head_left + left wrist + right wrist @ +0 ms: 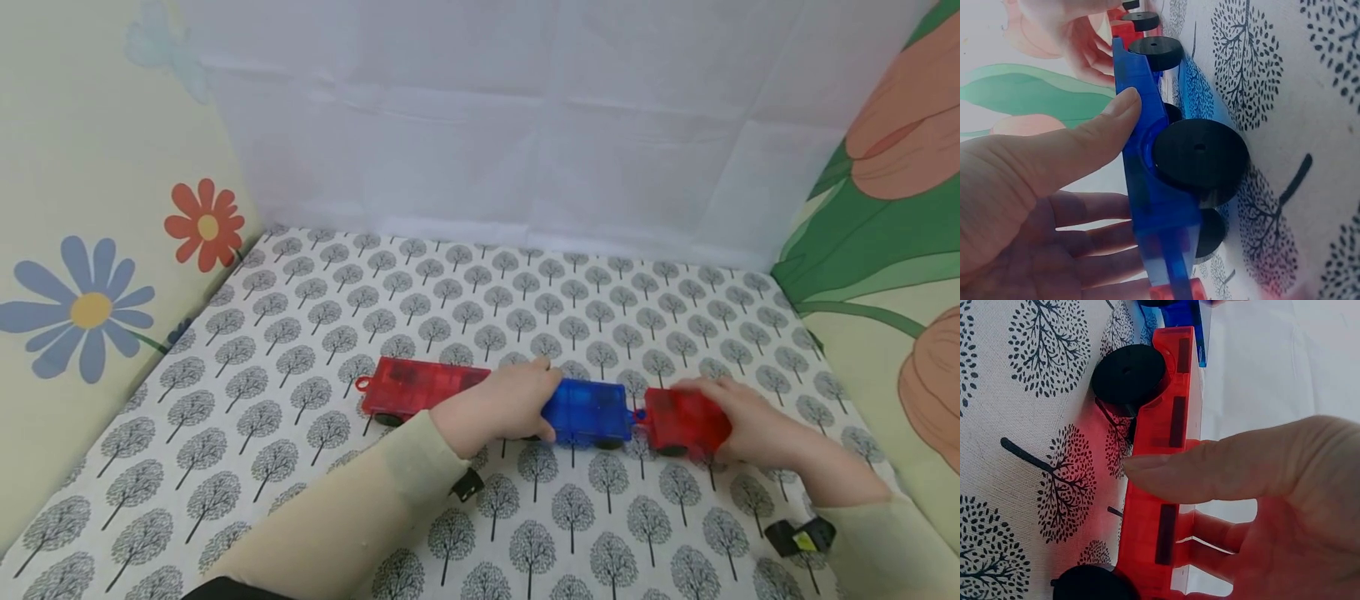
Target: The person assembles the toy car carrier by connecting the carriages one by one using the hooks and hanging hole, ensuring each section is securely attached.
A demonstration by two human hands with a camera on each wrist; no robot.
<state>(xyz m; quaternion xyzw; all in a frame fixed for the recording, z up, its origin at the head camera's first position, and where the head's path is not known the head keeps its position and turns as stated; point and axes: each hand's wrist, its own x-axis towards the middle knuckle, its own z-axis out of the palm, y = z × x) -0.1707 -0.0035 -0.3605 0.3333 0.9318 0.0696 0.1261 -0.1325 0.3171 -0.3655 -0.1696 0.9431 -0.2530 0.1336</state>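
Observation:
A blue see-through toy car on black wheels stands in the middle of a row. My left hand grips it across its left end, thumb on the near side and fingers on the far side. To the right is a short red toy car, which my right hand holds, the thumb lying along its side in the right wrist view. The blue coupling meets the red car's end; whether they are hooked cannot be told. A second red toy car stands at the left, partly hidden behind my left hand.
A white cloth with a grey tree print covers the table. Behind it hangs a white sheet. Flower-painted walls stand at left and right. Small black devices sit at both wrists.

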